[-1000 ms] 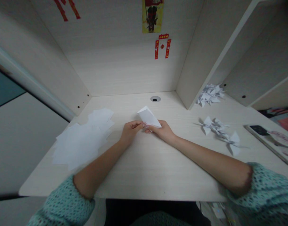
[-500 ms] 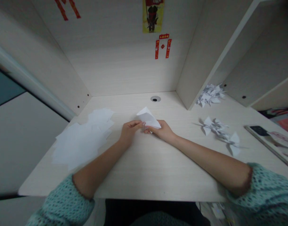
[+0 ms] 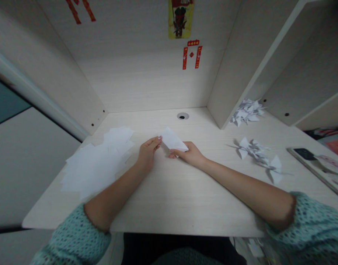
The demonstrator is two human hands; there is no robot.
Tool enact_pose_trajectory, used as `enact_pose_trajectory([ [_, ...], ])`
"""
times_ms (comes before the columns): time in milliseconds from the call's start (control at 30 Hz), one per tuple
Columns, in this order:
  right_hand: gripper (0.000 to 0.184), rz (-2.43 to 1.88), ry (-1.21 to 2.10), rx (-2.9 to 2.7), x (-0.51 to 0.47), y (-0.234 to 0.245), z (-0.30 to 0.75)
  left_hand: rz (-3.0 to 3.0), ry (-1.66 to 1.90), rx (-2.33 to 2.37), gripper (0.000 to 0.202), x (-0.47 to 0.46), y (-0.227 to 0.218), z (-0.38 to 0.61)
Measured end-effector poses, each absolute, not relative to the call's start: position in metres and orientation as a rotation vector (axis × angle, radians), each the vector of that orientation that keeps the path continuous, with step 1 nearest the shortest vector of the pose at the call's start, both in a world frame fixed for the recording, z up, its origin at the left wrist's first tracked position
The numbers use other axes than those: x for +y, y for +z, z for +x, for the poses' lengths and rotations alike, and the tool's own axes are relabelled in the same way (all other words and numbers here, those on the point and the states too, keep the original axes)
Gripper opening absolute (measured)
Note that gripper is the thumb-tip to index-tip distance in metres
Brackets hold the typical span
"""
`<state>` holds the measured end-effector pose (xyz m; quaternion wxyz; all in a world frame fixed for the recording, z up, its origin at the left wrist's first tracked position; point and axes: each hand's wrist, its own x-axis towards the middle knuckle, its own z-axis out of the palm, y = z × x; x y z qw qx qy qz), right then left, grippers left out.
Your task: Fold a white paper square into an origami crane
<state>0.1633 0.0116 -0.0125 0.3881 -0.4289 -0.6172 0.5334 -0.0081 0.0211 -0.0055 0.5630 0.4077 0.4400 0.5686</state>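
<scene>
A small folded piece of white paper [image 3: 173, 140] is held above the middle of the desk. My right hand [image 3: 191, 152] grips its lower right side, thumb on top and fingers beneath. At the paper's left corner, my left hand [image 3: 149, 150] has its thumb and fingertips pinched together on the edge. Loose white paper sheets [image 3: 94, 165] lie spread in an overlapping pile to the left. Over on the right sit several folded paper cranes [image 3: 257, 154], with a bigger heap of folded paper pieces [image 3: 248, 111] behind them, beside the upright panel.
A phone [image 3: 318, 167] lies near the right edge of the desk [image 3: 185, 206]. An upright divider panel [image 3: 229, 84] rises behind the cranes. A round cable hole [image 3: 183, 116] is set near the back wall, which carries red stickers [image 3: 192, 55].
My left hand has shifted left and slightly up, from the paper's lower edge to its left corner. The raised flap now lies flatter. My right hand has stayed in place.
</scene>
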Motion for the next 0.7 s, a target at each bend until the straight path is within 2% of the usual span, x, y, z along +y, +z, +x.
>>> enact_pose_trajectory([
  [700, 0.032, -1.087, 1.371, -1.628, 0.0112, -0.0052, 0.1664, 0.897, 1.372, 1.069, 0.019, 0.0178, -0.0050, -0.0044],
])
